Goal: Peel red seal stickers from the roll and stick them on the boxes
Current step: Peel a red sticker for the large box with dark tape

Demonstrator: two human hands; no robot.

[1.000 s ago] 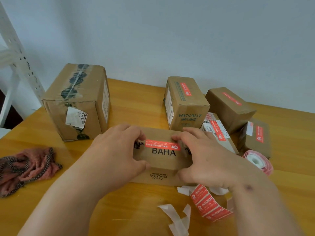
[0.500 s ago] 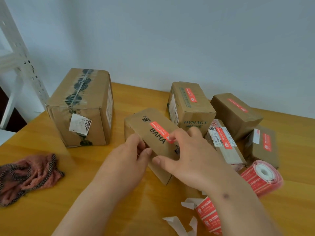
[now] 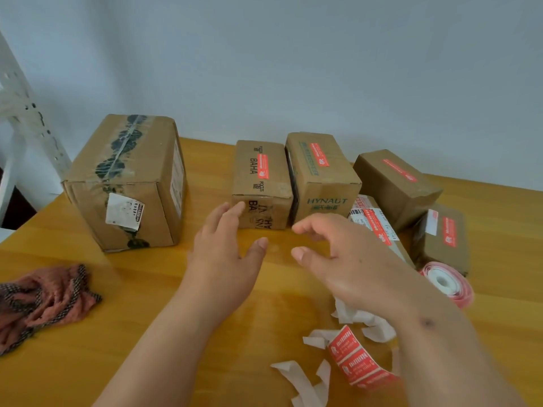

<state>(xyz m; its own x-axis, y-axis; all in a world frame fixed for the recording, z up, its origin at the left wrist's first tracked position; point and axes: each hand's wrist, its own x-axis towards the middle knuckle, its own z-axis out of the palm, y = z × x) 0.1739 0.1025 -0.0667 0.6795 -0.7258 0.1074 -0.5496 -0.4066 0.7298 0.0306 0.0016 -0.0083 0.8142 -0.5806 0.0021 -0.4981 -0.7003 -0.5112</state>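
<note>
Red seal stickers on a loose strip [image 3: 357,361] curl at the near edge of the wooden table [image 3: 147,333], partly covered by the right forearm, among torn white backing scraps [image 3: 305,383]. Further right lies the sticker roll [image 3: 448,284], its core opening facing up and toward the camera, its near side cut by the arm. Both hands hover empty above the table: the left hand [image 3: 226,254] is spread flat, its fingertips at the BAHA box, and the right hand [image 3: 340,257] has loosely curled, motion-blurred fingers. A pinkish cloth [image 3: 44,301] lies crumpled at left, cut off by the frame. The BAHA box [image 3: 261,183] stands with its long axis running away from the camera, its red sticker [image 3: 263,166] lengthwise on top, touching the HYNAUT box [image 3: 320,177]. A large taped box [image 3: 129,180] stands left; three more stickered boxes crowd right, one half hidden by the right hand.
</note>
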